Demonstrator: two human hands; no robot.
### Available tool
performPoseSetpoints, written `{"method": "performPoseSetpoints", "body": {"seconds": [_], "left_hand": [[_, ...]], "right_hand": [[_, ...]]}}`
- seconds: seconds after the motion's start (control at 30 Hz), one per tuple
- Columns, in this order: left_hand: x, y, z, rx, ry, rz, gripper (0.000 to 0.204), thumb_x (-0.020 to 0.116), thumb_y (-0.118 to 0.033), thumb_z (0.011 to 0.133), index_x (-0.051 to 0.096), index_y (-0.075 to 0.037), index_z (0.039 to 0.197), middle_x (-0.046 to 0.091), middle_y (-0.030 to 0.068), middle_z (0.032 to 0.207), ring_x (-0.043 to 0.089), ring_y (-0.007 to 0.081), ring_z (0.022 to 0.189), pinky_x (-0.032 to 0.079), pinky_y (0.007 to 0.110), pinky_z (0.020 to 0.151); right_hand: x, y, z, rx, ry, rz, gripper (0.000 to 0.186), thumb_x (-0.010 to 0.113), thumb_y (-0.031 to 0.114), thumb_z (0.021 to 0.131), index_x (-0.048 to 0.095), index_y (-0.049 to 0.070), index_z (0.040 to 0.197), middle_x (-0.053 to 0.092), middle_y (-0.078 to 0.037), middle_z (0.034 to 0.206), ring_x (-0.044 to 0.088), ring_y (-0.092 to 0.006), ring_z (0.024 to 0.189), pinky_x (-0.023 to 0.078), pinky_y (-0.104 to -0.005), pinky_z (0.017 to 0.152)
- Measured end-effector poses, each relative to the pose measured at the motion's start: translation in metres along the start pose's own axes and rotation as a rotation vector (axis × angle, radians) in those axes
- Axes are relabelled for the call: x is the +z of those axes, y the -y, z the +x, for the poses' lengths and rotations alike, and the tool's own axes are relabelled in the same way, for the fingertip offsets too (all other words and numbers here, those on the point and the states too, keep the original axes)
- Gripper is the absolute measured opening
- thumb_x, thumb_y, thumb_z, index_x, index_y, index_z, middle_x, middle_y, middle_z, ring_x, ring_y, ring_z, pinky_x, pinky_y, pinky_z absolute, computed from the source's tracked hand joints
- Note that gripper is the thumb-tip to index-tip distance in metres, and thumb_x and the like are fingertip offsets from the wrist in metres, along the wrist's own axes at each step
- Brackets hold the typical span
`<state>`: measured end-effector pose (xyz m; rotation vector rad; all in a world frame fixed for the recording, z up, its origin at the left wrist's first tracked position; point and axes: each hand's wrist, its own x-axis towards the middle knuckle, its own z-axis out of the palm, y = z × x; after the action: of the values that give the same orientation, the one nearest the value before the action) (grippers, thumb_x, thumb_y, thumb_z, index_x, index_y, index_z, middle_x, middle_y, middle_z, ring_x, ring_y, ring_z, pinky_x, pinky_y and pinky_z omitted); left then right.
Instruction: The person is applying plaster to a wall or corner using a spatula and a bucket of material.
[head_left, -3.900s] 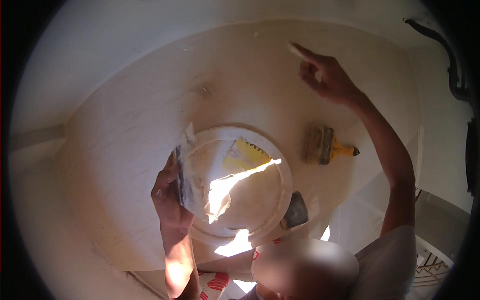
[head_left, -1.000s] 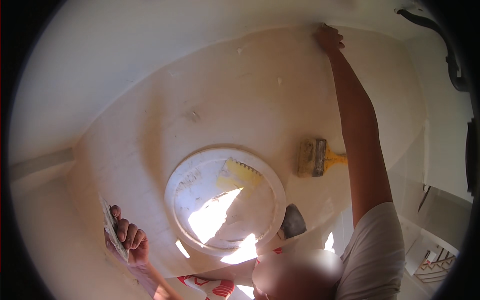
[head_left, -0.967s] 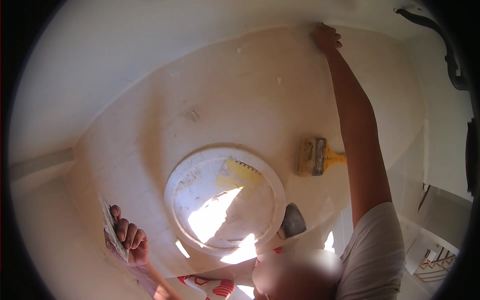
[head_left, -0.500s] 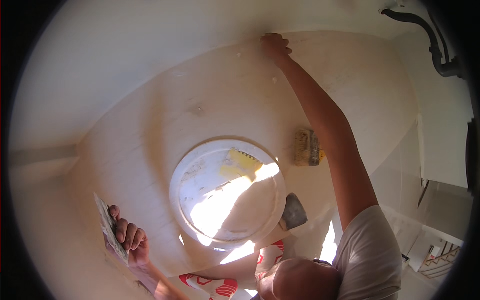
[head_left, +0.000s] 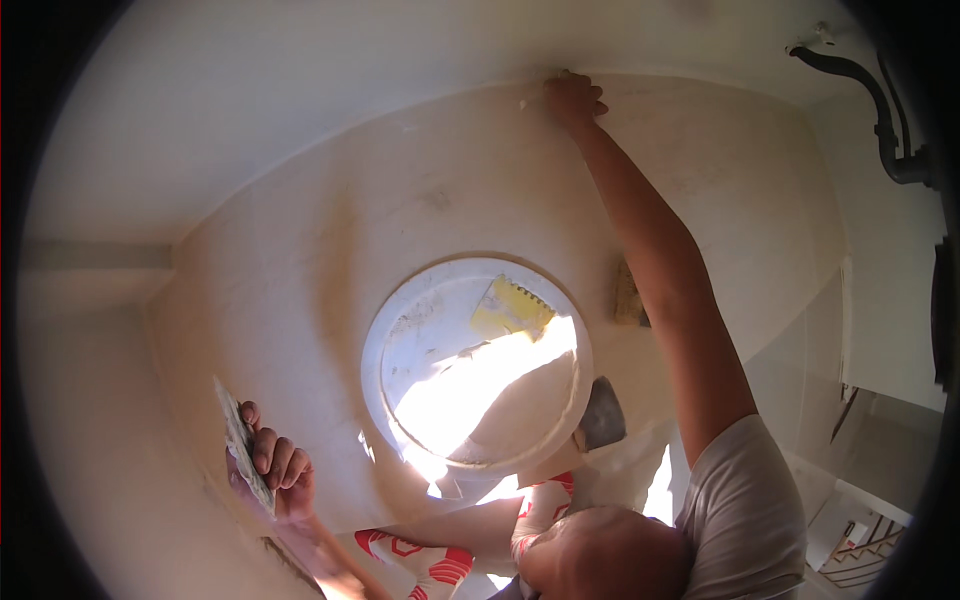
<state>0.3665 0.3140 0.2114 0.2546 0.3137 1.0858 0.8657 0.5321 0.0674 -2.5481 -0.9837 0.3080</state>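
My left hand (head_left: 282, 462) is at the lower left, its fingers wrapped over the edge of a flat, putty-smeared filling knife (head_left: 243, 450). The blade stands nearly on edge beside the wall. My right hand (head_left: 576, 98) reaches far forward, to the seam where the tan floor (head_left: 480, 190) meets the white wall (head_left: 400, 50). Its fingers are curled closed, and what they hold is hidden. Between my arms a round white lid (head_left: 370, 350) carries a yellow notched spreader (head_left: 512, 308) and a bright patch of sunlight.
A wide brush (head_left: 629, 298) lies partly behind my right forearm. Nearer me, a dark grey blade (head_left: 603, 415) lies beside the lid. My feet in red and white socks (head_left: 420, 562) are close below it. A black pipe (head_left: 885, 130) runs along the right wall.
The view has shifted, so most things sit further right. My right hand stays at the wall seam, still closed. My left hand keeps its grip on the filling knife.
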Motion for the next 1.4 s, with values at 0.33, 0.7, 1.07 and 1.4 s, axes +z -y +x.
{"method": "performPoseSetpoints", "body": {"seconds": [0.33, 0.7, 1.07, 1.4], "left_hand": [[0.009, -0.002, -0.023, -0.029, 0.008, -0.025, 0.042, 0.058, -0.013, 0.085, 0.028, -0.005, 0.114, 0.053, 0.0084, 0.076, 0.051, 0.0148, 0.060, 0.042, 0.026, 0.057], [0.003, -0.016, -0.044, -0.002, -0.034, -0.048, 0.029, 0.046, -0.018, 0.090, 0.033, -0.004, 0.112, 0.056, 0.0111, 0.075, 0.052, 0.0166, 0.058, 0.044, 0.026, 0.053], [-0.014, 0.041, -0.004, -0.265, -0.264, -0.135, 0.021, 0.041, -0.014, 0.082, 0.052, 0.001, 0.091, 0.055, 0.0065, 0.069, 0.050, 0.0131, 0.053, 0.043, 0.025, 0.051], [-0.011, 0.027, -0.014, -0.191, -0.089, -0.166, 0.021, 0.044, -0.019, 0.082, 0.050, -0.004, 0.096, 0.057, 0.0087, 0.070, 0.051, 0.0159, 0.053, 0.044, 0.025, 0.049]], "right_hand": [[0.016, 0.067, -0.071, -0.045, -0.050, -0.031, 0.040, 0.053, 0.027, 0.071, 0.056, 0.000, 0.100, 0.048, -0.015, 0.110, 0.041, -0.0307, 0.103, 0.031, -0.0480, 0.086], [0.012, 0.132, -0.175, -0.313, 0.154, -0.033, 0.037, 0.050, 0.027, 0.072, 0.063, 0.008, 0.101, 0.048, -0.013, 0.107, 0.041, -0.0323, 0.101, 0.032, -0.0473, 0.083], [-0.122, 0.086, -0.367, -1.405, 0.412, 0.364, 0.059, 0.051, -0.006, 0.062, 0.056, 0.015, 0.117, 0.044, -0.006, 0.087, 0.041, -0.0219, 0.086, 0.027, -0.0368, 0.081], [-0.107, -0.019, -0.280, -1.056, 0.037, -0.181, 0.050, 0.053, 0.015, 0.073, 0.046, 0.009, 0.123, 0.043, -0.012, 0.099, 0.039, -0.0278, 0.100, 0.028, -0.0449, 0.085]]}}
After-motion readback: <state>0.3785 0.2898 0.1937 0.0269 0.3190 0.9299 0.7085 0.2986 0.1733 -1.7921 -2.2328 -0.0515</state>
